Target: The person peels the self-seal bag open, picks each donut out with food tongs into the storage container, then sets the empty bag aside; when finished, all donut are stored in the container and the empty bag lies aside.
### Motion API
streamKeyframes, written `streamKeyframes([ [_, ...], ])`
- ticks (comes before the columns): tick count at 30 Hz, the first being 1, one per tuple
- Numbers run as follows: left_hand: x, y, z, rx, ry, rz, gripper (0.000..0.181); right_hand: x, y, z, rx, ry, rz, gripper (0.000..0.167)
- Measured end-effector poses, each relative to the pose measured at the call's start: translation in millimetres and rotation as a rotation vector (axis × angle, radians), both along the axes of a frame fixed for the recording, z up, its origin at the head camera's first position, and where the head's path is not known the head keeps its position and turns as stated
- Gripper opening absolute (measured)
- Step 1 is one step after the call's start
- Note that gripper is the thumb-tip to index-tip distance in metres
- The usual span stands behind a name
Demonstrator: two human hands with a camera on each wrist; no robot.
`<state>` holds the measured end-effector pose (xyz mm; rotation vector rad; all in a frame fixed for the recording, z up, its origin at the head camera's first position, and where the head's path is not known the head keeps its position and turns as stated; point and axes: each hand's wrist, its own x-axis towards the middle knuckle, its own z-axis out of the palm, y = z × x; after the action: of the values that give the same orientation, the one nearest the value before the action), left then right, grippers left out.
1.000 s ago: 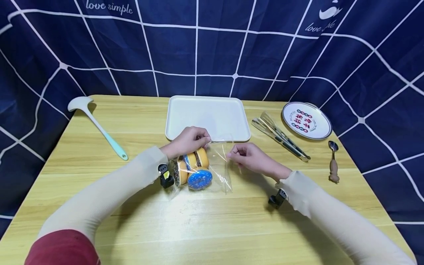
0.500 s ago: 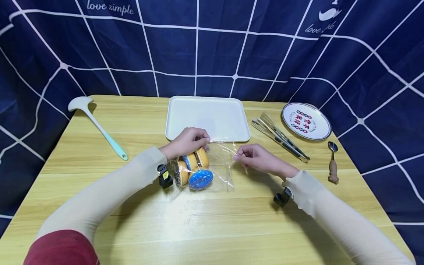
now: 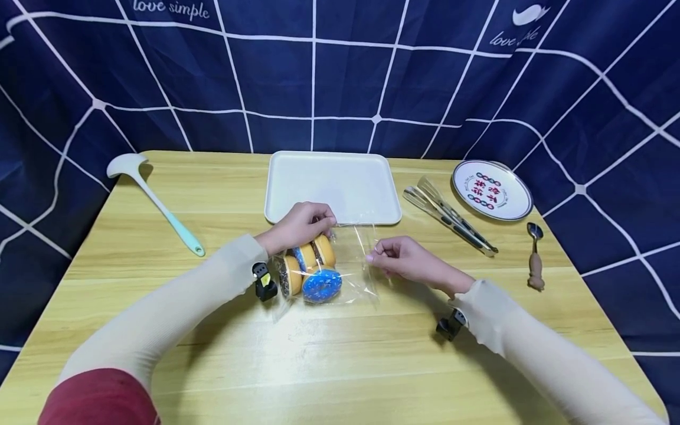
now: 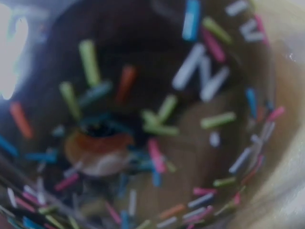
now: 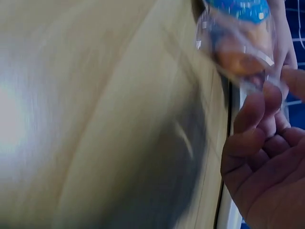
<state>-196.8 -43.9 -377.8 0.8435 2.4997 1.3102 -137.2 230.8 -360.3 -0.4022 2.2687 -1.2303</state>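
A clear plastic bag holds several doughnuts, among them a blue-iced one at the front and brown-iced ones behind and beside it. My left hand pinches the bag's far edge, above the doughnuts. At the bag's right edge, my right hand pinches the thin film with curled fingers. In the right wrist view, the fingertips of that hand meet the film. A dark-iced doughnut with coloured sprinkles fills the left wrist view; the left fingers are not seen there.
A white tray lies behind the bag. Metal tongs, a printed plate and a small spoon lie to the right. A ladle with a mint handle lies at the left. A blue checked cloth hangs behind the table.
The right hand first shifted a little right, then came slightly back left, while the film at the bag's right side stretched and then flattened. The left hand and doughnuts hardly moved.
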Motion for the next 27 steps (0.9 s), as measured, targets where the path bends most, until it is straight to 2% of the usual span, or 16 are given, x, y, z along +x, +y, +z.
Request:
streamKeyframes([
  [4, 0.2, 0.3, 1.8, -0.005, 0.002, 0.011, 0.022, 3.9, -7, 1.5, 0.01, 0.014, 0.011, 0.025],
  [8, 0.8, 0.1, 2.3, -0.003, 0.013, 0.003, 0.022, 4.4, -6, 1.1, -0.01, -0.01, 0.007, 0.022],
  [15, 0.7, -2.0, 0.1, -0.004, 0.038, -0.003, 0.022, 1.5, 5, -3.4, -0.062, -0.043, 0.006, 0.027],
  [20, 0.2, -4.5, -0.9, -0.002, 0.041, 0.009, 0.023, 1.0, 14, -4.5, -0.045, -0.052, 0.001, 0.028],
  [27, -0.2, -4.9, -1.4, 0.014, 0.038, -0.011, 0.022, -1.0, 25, -6.9, -0.013, -0.066, -0.037, 0.025],
])
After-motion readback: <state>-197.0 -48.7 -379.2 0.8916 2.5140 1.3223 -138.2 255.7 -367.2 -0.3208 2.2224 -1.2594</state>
